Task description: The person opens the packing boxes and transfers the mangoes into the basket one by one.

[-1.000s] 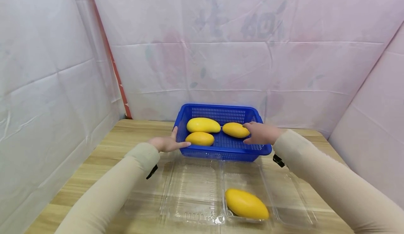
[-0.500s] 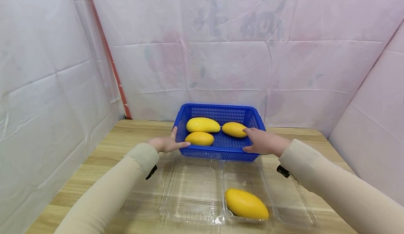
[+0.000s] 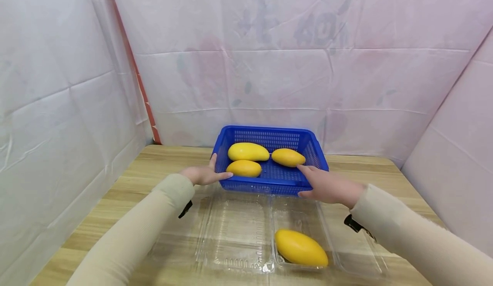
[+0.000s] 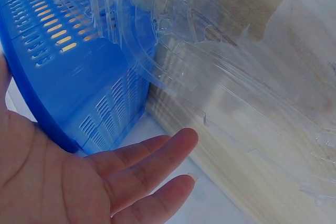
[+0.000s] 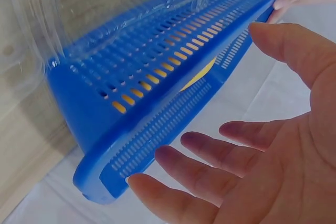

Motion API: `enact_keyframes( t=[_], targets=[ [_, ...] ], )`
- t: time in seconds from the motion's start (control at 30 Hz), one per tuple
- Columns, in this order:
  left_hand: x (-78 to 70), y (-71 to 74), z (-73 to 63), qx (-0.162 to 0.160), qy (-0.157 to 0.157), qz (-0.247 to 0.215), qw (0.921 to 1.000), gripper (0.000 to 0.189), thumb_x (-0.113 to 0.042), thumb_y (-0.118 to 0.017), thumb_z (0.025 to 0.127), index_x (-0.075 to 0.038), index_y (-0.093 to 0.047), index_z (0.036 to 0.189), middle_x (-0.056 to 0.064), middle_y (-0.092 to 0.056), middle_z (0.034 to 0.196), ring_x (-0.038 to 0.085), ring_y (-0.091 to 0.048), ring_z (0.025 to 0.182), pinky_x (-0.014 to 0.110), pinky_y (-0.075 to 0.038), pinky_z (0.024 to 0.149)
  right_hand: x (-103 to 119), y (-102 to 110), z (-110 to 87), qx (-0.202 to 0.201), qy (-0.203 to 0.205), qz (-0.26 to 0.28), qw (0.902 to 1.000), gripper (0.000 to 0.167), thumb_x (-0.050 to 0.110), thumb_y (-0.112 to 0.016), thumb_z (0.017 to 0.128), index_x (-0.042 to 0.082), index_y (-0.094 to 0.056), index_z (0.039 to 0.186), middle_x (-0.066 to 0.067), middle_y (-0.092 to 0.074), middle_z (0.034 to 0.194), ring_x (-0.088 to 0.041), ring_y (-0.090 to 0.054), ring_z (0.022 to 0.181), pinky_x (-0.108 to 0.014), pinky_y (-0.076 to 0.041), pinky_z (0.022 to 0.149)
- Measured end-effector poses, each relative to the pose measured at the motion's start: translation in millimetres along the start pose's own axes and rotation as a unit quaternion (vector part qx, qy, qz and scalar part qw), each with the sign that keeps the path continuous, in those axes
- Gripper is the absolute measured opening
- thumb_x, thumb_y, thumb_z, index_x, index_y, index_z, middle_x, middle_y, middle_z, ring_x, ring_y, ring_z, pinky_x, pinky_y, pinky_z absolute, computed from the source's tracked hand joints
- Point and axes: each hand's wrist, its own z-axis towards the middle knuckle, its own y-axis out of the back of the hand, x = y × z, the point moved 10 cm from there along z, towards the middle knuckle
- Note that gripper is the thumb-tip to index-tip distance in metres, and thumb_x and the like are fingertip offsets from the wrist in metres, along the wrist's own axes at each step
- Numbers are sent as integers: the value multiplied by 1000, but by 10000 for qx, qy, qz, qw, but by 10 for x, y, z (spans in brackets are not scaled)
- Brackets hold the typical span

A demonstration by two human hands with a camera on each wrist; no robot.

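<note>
A blue slotted plastic basket [image 3: 246, 186] holds a long yellow mango [image 3: 248, 151] at the back left, an orange-yellow mango [image 3: 244, 168] at the front left and another mango [image 3: 288, 157] on the right. At the basket's left front corner is my left hand [image 3: 202, 175], its fingers spread and its thumb along the rim. My right hand [image 3: 333, 186] hovers by the right front corner, holding nothing. In the right wrist view, its fingers [image 5: 197, 174] are loosely extended. One mango [image 3: 301, 248] lies in a clear plastic container [image 3: 296, 217] before the basket.
To the left of that container stands another clear container [image 3: 239, 234]. Clear lids extend on both sides, the right lid [image 3: 358, 254] lying under my right sleeve. White sheeting [image 3: 269, 84] hangs behind and beside the wooden table [image 3: 173, 155].
My right hand has drawn back from beside the right-hand mango, toward me and to the right, out over the basket's front corner. My left hand and the mangoes stay in place.
</note>
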Motion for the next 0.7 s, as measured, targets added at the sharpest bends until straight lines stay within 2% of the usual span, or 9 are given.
enact_keyframes(
  t=[0.47,0.7],
  targets=[
    [10,-2,17,-13,10,-61,10000,103,-69,-38,86,-11,27,142,15,10,154,38,-23,135,54,-22,105,205,-124,-240,-75,357,250,9990,77,33,-66,86,-7,-30,141,-29,-35,139,-42,-41,122,-54,-36,97],
    [7,-2,16,-2,-9,-80,10000,109,-74,-38,82,-12,27,142,15,11,153,37,-20,136,53,-21,106,263,-261,-340,58,534,506,9973,74,32,-66,86,-5,-32,141,-26,-36,139,-40,-46,118,-53,-37,96]
  ],
)
